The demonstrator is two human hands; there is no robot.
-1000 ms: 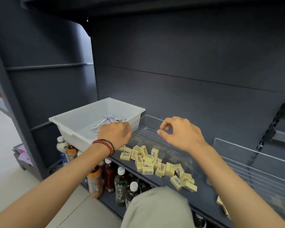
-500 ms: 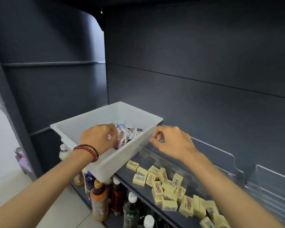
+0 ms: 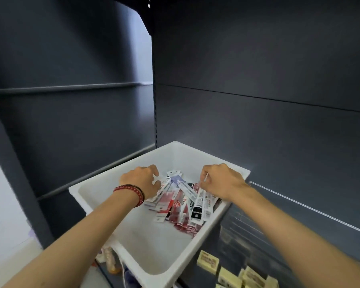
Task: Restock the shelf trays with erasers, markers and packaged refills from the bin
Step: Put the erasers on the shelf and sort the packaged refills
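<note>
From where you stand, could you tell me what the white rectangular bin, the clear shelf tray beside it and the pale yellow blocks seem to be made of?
White rectangular bin: moulded plastic, satin; rounded corners, rolled rim.
Clear shelf tray: transparent plastic, probably acrylic; see-through, bright edge.
Pale yellow blocks: likely rubber erasers, matte, though printed labels cover their tops.

dark grey shelving (image 3: 258, 59), pale floor (image 3: 4, 225)

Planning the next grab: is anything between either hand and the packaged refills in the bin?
Nothing visible. The white bin is open-topped, and both hands are inside it at the packaged refills: the left hand touches the pile's left edge, the right hand pinches a packet's top end.
</note>
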